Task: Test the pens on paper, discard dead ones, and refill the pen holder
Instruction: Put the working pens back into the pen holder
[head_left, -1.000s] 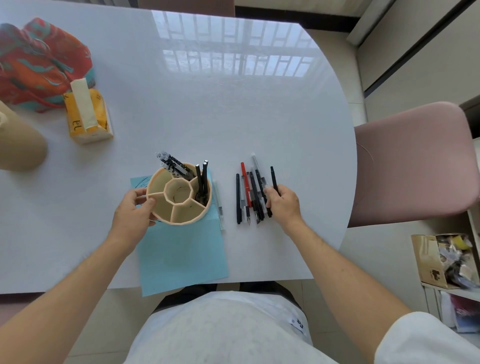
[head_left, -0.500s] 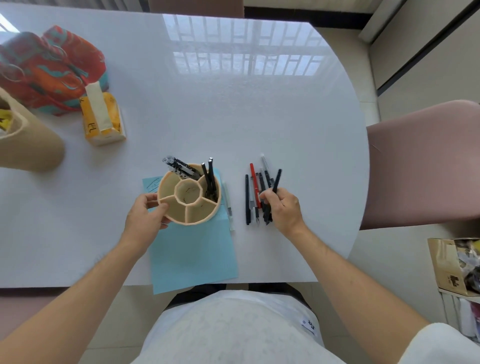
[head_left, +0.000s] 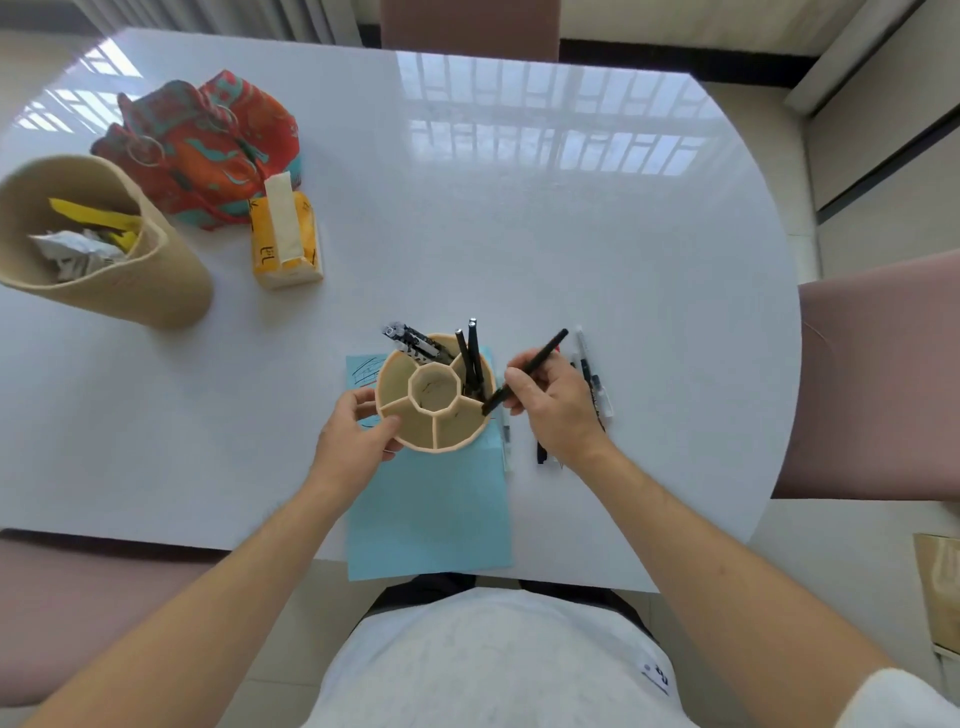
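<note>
Beige and divided into wedge compartments round a central well, the pen holder (head_left: 434, 393) stands on a sheet of light blue paper (head_left: 426, 509) near the front edge of the white table (head_left: 519, 218). The left hand (head_left: 353, 441) curls round its near-left wall, fingers closed against it to steady it. The right hand (head_left: 550, 405) pinches a slim black pen (head_left: 524, 372) between thumb and fingertips about mid-barrel, the pen tilted with its lower end over the holder's right rim beside two black pens (head_left: 470, 358) already standing in a right-hand compartment; a patterned pen (head_left: 415, 340) leans out of the far one. More loose pens (head_left: 589, 374) lie on the table just right of the holder, partly hidden under the right hand. Such a pen should be light, stiff and smooth, so a pinch at mid-barrel gives good control for steering the tip into a wedge; let go too high and it could clatter against the divider or tip out. The holder looks light enough to slide on the paper, hence the bracing hand. A tan bin (head_left: 104, 249) with scraps stands far left, well apart.
</note>
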